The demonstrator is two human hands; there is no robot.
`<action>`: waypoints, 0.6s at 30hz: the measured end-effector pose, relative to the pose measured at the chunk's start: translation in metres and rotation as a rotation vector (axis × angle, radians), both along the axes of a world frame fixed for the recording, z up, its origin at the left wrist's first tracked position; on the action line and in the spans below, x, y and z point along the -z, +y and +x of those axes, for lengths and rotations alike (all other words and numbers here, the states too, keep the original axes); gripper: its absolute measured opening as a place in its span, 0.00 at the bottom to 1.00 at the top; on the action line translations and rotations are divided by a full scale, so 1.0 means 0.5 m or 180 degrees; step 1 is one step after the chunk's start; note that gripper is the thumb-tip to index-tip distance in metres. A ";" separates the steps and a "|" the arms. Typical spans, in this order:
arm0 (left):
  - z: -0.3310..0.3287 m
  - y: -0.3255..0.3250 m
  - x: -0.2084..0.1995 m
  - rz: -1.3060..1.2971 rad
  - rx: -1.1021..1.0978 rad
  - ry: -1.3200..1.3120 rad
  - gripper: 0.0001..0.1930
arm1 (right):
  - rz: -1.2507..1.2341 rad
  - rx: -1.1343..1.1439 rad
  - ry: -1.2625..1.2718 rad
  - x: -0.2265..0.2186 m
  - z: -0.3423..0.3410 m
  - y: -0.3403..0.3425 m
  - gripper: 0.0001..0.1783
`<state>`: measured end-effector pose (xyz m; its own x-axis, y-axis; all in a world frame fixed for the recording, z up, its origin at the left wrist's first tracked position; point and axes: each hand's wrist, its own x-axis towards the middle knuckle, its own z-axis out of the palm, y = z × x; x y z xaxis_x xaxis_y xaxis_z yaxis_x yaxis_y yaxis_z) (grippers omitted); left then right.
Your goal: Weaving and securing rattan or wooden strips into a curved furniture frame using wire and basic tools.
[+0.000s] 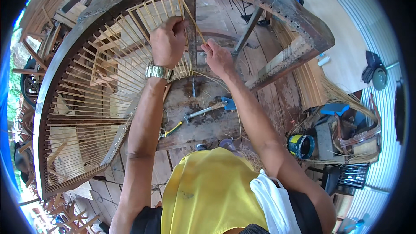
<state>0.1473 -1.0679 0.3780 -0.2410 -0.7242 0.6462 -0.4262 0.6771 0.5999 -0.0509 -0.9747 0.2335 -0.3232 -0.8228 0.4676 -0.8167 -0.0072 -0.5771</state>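
Observation:
A large curved dark wooden frame (65,45) arches in front of me, with small holes along its rim. Pale cane strands (117,54) fan across its left and middle parts. At the top middle, a loose cane strand (192,16) slants down from the rim to my right hand (219,58), whose thumb and fingers pinch it. My left hand (168,41), with a metal watch (159,71) on its wrist, is closed by the strung canes just below the rim. Its fingertips appear pinched on a cane strand, partly hidden by the hand.
A hammer (206,110) and yellow-handled pliers (171,130) lie on a worn wooden board (216,128). A dark bucket (301,146) stands at right, near bundles of loose cane (346,95). Wooden chair parts (65,216) are piled at lower left.

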 end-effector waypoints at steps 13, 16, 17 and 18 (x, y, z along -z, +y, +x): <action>-0.016 -0.015 -0.074 -0.0641 -0.0264 -0.0031 0.11 | 0.0066 -0.0115 0.0023 0.034 0.021 -0.086 0.20; -0.031 -0.014 -0.059 -0.0675 -0.0179 0.0328 0.10 | 0.0149 -0.0155 -0.0093 0.040 0.031 -0.078 0.20; -0.034 -0.014 -0.050 -0.0644 -0.0157 0.0456 0.10 | 0.0212 -0.0110 -0.0123 0.039 0.023 -0.085 0.20; -0.026 -0.011 -0.049 -0.0491 0.0023 0.0660 0.09 | 0.0241 -0.0132 -0.0136 0.034 0.033 -0.083 0.20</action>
